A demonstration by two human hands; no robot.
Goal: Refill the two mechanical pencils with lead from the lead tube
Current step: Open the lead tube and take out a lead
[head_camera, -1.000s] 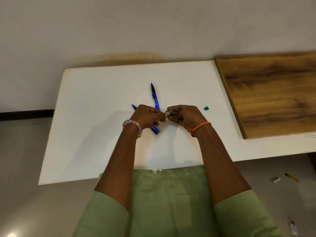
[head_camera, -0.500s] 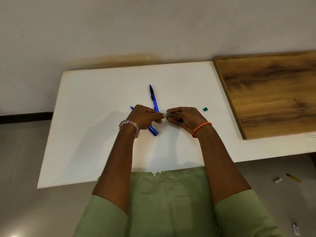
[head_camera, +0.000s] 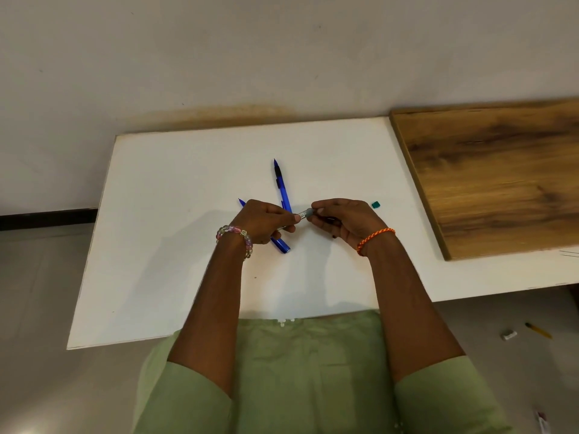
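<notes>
Gripping a small grey lead tube (head_camera: 305,213) between them, the left hand (head_camera: 263,222) and right hand (head_camera: 343,220) have their fingers closed on its opposite ends above the white table (head_camera: 175,233). Two blue mechanical pencils (head_camera: 281,189) lie crossed on the table, partly under the left hand. A small green cap (head_camera: 375,204) rests just right of the right hand.

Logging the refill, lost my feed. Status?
Left hand and right hand both pinching lead tube. Two pencils crossed on table, untouched. Nothing in the way.
</notes>
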